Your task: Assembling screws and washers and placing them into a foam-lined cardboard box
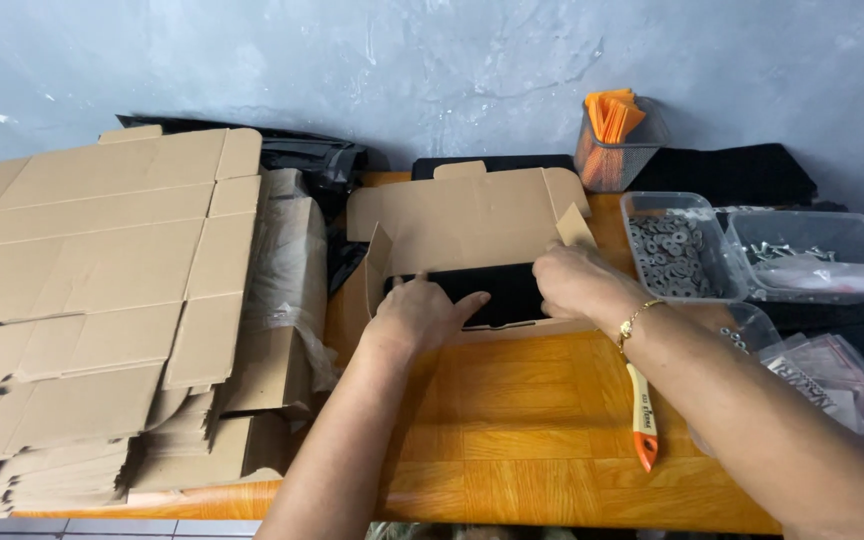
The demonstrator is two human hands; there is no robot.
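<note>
With my left hand [420, 316] and right hand [574, 283] pressing flat, gripping nothing, the black item [497, 292] could jam and buckle the cardboard box [462, 222] wall.

Both bare forearms reach forward over the wooden table [532, 400], converging toward its far side. The left hand [420, 312] lies palm down, fingers together, thumb stretched toward the other hand. The right hand [574, 280] sits just beyond, knuckles up, fingers curled downward, a thin gold bracelet [635, 321] circling its wrist.
</note>
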